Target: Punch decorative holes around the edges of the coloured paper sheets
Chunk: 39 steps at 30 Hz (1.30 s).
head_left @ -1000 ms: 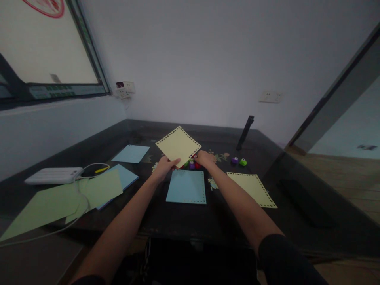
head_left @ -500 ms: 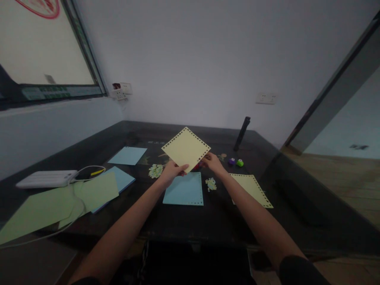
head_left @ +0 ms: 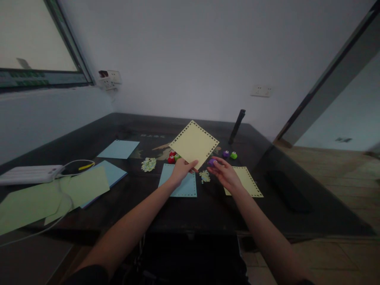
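Observation:
My left hand [head_left: 182, 172] pinches the lower corner of a pale yellow paper sheet [head_left: 194, 143], held up tilted like a diamond. Small holes line its upper and right edges. Just right of the sheet, my right hand [head_left: 225, 174] has its fingers closed around a small purple craft punch [head_left: 211, 162], apart from the paper. Beneath my left hand lies a blue sheet [head_left: 184, 188] with holes along its edges. Red punches [head_left: 171, 158] and a green one sit behind that hand, partly hidden by it and the paper.
Paper bits form two piles [head_left: 148, 164]. A purple punch [head_left: 226, 153] and a green punch [head_left: 234, 155] stand at right, behind a holed yellow sheet [head_left: 246, 182]. A black upright stick [head_left: 236, 127] stands farther back. Leftward are blue paper [head_left: 118, 149], green sheets [head_left: 86, 188], a white power bank [head_left: 31, 174] and cable.
My right hand has come away from the paper's right edge, and the purple punch in it now shows. The red punches have come into sight behind my left hand. The view has shifted slightly.

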### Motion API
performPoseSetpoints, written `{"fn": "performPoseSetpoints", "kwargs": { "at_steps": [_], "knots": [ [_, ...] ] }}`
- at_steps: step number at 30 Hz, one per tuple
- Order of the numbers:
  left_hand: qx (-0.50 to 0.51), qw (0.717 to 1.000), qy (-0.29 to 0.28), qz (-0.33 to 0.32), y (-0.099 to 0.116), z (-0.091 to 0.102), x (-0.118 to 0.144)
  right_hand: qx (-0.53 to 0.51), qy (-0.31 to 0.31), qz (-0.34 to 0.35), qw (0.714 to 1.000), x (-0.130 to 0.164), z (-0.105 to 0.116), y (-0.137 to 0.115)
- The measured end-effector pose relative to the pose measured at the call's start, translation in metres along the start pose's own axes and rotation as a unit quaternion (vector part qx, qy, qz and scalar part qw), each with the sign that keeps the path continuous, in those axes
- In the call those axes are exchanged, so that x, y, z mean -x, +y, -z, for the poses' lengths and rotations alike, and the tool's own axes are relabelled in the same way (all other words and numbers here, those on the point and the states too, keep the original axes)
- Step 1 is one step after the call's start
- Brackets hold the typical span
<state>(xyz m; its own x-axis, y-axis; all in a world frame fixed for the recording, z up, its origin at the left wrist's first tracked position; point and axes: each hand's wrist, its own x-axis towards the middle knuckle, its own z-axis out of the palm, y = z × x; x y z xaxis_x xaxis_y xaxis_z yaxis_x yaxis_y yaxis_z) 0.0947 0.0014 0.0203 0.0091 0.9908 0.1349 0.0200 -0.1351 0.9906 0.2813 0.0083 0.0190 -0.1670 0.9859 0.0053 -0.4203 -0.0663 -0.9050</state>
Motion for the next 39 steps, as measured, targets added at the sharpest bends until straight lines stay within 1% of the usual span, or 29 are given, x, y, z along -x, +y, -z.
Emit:
{"fn": "performPoseSetpoints", "kwargs": {
  "at_steps": [4,8,11,16,22,27,32,39],
  "knots": [
    [-0.049,0.999,-0.005,0.003,0.000,0.004,0.002,-0.006,0.006,0.014,1.000,0.001,-0.001,0.001],
    [-0.032,0.999,-0.022,0.009,0.004,0.000,0.004,-0.017,0.003,0.017,1.000,0.002,-0.003,0.002],
    [-0.018,0.999,-0.032,0.002,0.003,-0.003,0.004,-0.022,0.009,0.009,1.000,0.003,-0.005,0.004],
    [-0.036,0.999,-0.031,-0.014,0.000,-0.001,0.003,-0.018,0.006,0.008,1.000,0.005,-0.006,0.004],
    [-0.049,0.999,-0.016,-0.014,0.004,-0.003,0.005,-0.019,0.014,0.004,1.000,0.006,-0.008,0.004],
    [-0.044,0.999,-0.024,-0.020,0.003,-0.004,0.005,-0.009,0.013,0.007,1.000,0.007,-0.009,0.005],
    [-0.039,0.999,-0.020,-0.021,0.001,-0.004,0.004,-0.017,0.012,0.009,1.000,0.008,-0.010,0.004],
    [-0.058,0.998,-0.034,-0.018,0.004,-0.006,0.006,-0.004,0.003,0.004,1.000,0.009,-0.011,0.006]
  ]
}}
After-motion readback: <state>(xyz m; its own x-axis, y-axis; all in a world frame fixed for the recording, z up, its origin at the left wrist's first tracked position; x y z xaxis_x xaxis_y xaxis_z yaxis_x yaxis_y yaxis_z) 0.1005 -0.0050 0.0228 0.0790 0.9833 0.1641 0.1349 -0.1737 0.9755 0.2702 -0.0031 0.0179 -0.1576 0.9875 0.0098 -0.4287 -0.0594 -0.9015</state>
